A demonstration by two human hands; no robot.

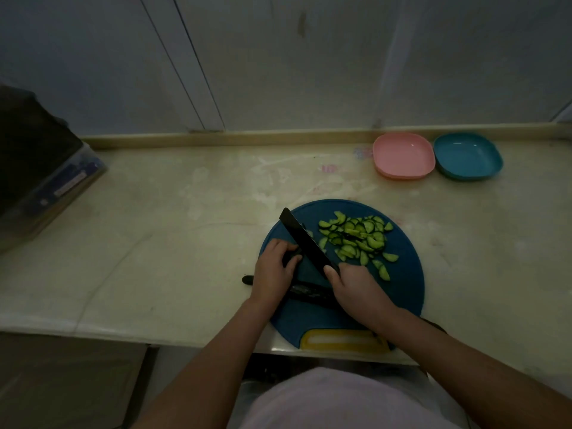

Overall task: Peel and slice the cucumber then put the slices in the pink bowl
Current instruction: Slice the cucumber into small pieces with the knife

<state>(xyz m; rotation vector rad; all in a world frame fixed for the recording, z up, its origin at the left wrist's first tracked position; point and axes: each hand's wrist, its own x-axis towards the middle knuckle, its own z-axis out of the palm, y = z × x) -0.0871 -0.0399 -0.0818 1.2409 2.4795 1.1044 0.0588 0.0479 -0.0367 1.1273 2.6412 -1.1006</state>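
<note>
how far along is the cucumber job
Done: a pile of slices lies on the cutting board. In hand: the left hand holds the remaining cucumber piece while the right hand grips the knife at it. Left: finish slicing, then move the slices into the pink bowl, which holds nothing yet.

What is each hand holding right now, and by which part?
The right hand grips the knife at its handle end. The left hand holds the cucumber piece, fingers curled over its top beside the blade.
</note>
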